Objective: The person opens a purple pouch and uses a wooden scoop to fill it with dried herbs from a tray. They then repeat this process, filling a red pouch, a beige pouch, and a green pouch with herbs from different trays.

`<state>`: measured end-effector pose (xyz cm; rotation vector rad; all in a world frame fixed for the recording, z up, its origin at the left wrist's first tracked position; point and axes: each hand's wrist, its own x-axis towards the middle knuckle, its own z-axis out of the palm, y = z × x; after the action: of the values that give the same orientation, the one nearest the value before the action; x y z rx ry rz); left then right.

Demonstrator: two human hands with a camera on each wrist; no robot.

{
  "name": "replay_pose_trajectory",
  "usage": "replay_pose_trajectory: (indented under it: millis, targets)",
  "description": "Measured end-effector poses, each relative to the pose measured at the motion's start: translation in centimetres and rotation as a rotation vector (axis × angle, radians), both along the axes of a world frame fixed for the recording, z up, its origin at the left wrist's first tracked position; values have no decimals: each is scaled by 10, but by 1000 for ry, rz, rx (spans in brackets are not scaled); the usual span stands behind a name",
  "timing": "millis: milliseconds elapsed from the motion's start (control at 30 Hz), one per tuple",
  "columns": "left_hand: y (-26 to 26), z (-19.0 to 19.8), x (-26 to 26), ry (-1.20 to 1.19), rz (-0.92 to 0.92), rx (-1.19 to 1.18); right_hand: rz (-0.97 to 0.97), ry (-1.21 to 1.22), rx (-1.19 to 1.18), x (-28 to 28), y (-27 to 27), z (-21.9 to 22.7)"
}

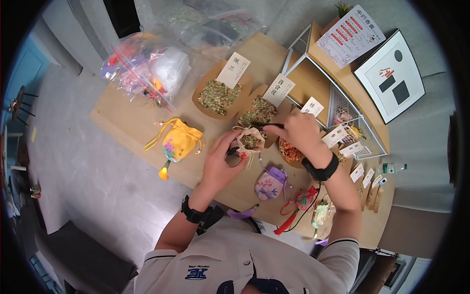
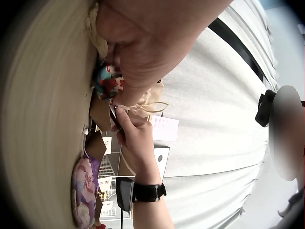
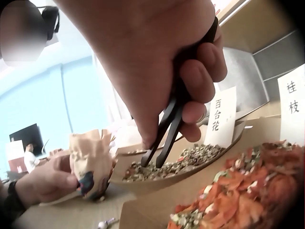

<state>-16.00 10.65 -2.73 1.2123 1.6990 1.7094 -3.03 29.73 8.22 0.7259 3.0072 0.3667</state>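
Note:
My left hand [image 1: 220, 164] holds a cream drawstring pouch [image 3: 90, 150] by its sides, with a blue and red pattern on its lower part. The pouch mouth is open upward, and dried herbs [image 1: 250, 142] show inside. Black tongs [image 3: 167, 129] are gripped in my right hand [image 1: 304, 132], fingers curled round the handle. Their two tips stand slightly apart, pointing down, and nothing shows between them. In the right wrist view they overlap a paper tray of greenish dried herbs [image 3: 190, 160]. Nearer lies a tray of orange-red dried petals [image 3: 238, 191].
A yellow pouch [image 1: 180, 142] lies left; a purple pouch [image 1: 270, 183] and red pouch [image 1: 306, 197] lie near the front edge. Another herb tray [image 1: 218, 98] stands behind, beside a clear bag [image 1: 142, 73] of bright items. A wooden shelf [image 1: 318, 54] holds a sign and frame.

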Motion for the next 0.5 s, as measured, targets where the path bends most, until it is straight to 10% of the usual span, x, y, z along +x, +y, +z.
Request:
replay_pose_trajectory:
  millis: [500]
  targets:
    - [0, -2, 0, -24, -10, -18, -234, -114, -587, -6, 46, -12]
